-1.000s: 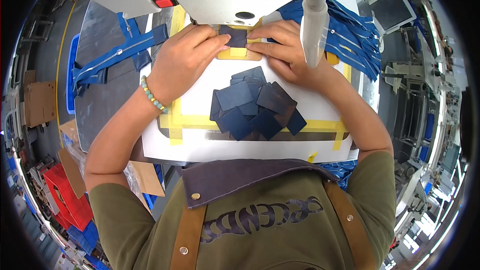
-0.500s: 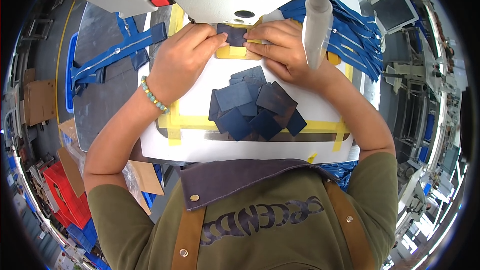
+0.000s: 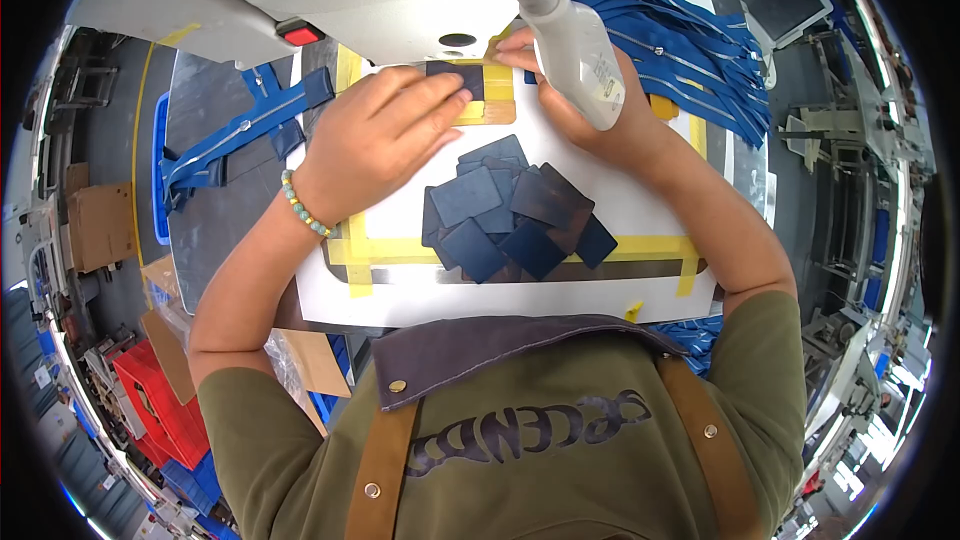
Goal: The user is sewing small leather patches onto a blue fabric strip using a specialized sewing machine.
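Note:
Under the head of a white machine lies a small jig [image 3: 499, 112] covered with yellow tape, with a dark blue rectangular patch [image 3: 470, 79] on it. My left hand [image 3: 385, 135] rests over the patch's left part with its fingers stretched out and lying flat. To the right of the jig, my right hand [image 3: 600, 110] reaches under the machine head. A white lamp-like arm [image 3: 580, 55] covers much of it; only some fingertips show near the jig's far right corner. A bit of blue material peeks out below those fingers. Several loose dark patches [image 3: 500, 205] lie in a pile nearer me.
Blue zipper strips [image 3: 680, 65] are heaped at the far right, and more blue zipper pieces [image 3: 245, 125] lie at the left. The machine head [image 3: 400, 10] hangs low over the far side. A white sheet [image 3: 400, 295] edged with yellow tape covers the table's front.
My left hand has gone from pinching the patch's edge to lying flat on it. My right hand has left the patch and moved right, behind the lamp-like arm. The view has shifted slightly.

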A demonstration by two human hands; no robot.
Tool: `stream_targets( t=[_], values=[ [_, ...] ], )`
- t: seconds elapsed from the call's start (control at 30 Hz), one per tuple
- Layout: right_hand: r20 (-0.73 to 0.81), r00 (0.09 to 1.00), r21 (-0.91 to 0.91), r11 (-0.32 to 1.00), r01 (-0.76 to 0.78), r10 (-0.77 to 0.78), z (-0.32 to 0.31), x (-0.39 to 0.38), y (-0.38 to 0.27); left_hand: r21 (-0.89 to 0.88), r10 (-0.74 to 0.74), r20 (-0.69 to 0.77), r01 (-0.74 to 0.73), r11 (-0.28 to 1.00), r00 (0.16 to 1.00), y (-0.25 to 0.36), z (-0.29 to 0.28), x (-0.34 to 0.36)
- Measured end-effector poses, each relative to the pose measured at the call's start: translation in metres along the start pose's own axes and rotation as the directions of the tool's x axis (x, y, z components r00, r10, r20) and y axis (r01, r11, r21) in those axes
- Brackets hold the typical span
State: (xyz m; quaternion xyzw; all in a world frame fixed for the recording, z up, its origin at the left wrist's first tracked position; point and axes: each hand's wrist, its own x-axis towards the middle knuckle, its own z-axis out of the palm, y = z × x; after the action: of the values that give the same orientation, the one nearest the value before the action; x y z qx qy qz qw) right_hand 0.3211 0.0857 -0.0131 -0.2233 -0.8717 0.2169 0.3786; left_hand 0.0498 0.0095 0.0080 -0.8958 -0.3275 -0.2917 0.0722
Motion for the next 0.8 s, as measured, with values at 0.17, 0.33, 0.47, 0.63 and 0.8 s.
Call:
stream_targets(
  t=[0.17, 0.33, 0.47, 0.63, 0.8],
  values=[
    [-0.022, 0.999, -0.081, 0.996, 0.034, -0.036, -0.017, 0.011, -0.008, -0.071, 0.031, 0.115, -0.023, 0.997, 0.993, -0.003, 0.001, -0.007],
    [-0.013, 0.999, -0.239, 0.970, 0.046, -0.050, -0.047, 0.015, 0.007, -0.197, -0.064, 0.143, 0.092, 0.976, 0.988, -0.007, 0.005, -0.009],
    [0.060, 0.998, -0.221, 0.975, 0.009, 0.004, -0.056, 0.013, 0.012, -0.222, -0.111, 0.147, 0.142, 0.965, 0.983, -0.010, 0.009, -0.012],
    [0.184, 0.982, -0.054, 0.998, -0.026, 0.036, -0.033, 0.007, -0.007, -0.236, -0.137, 0.170, 0.175, 0.956, 0.976, -0.010, 0.011, -0.013],
    [0.246, 0.969, -0.105, 0.993, 0.048, -0.021, -0.017, 0.001, -0.007, -0.225, -0.116, 0.155, 0.149, 0.963, 0.981, -0.011, 0.011, -0.013]
  ],
)
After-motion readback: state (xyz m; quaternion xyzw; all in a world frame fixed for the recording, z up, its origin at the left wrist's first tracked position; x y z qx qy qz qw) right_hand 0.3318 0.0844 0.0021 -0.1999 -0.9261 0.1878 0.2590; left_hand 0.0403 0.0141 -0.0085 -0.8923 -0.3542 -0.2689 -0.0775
